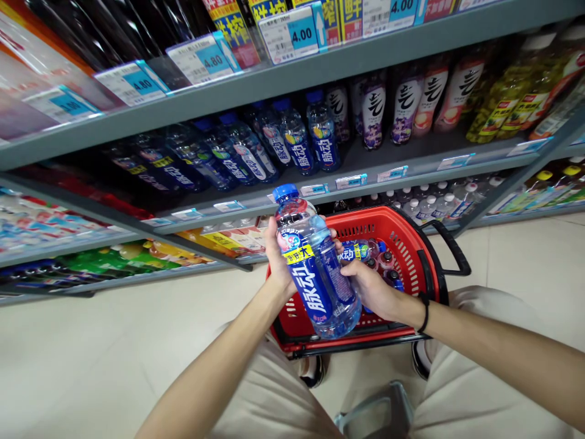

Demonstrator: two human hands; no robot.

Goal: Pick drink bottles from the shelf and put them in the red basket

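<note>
A clear drink bottle (315, 268) with a blue cap and blue label is held upright, slightly tilted, in front of me. My left hand (276, 259) wraps its upper left side from behind. My right hand (371, 286) grips its lower right side, a black band round the wrist. Just behind and below the bottle stands a red plastic shopping basket (411, 235) on the floor, with several bottles lying inside it.
Grey store shelves (283, 76) run across the top and left, with price tags on their edges. A row of the same blue-label bottles (292, 140) stands on the middle shelf, dark-labelled bottles (402, 100) to the right. Pale tiled floor lies below; my knees show at the bottom.
</note>
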